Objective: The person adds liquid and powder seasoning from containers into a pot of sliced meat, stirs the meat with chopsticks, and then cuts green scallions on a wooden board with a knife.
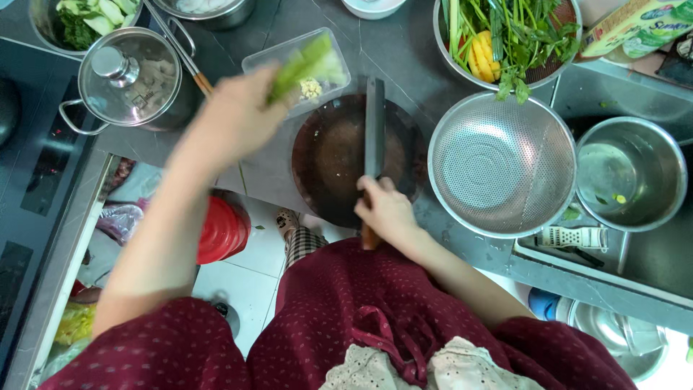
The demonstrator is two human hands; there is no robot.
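- Leftmost, lidded steel pot [130,83] on dark counter [404,54].
- Left hand [242,115] clenched around blurred green stalk [307,63], raised over clear plastic tub [289,56].
- Right hand [386,209] gripping cleaver [374,130] handle, blade resting on round dark chopping board [332,155].
- Rightward, steel colander [502,162], then metal bowl [629,173] in sink.
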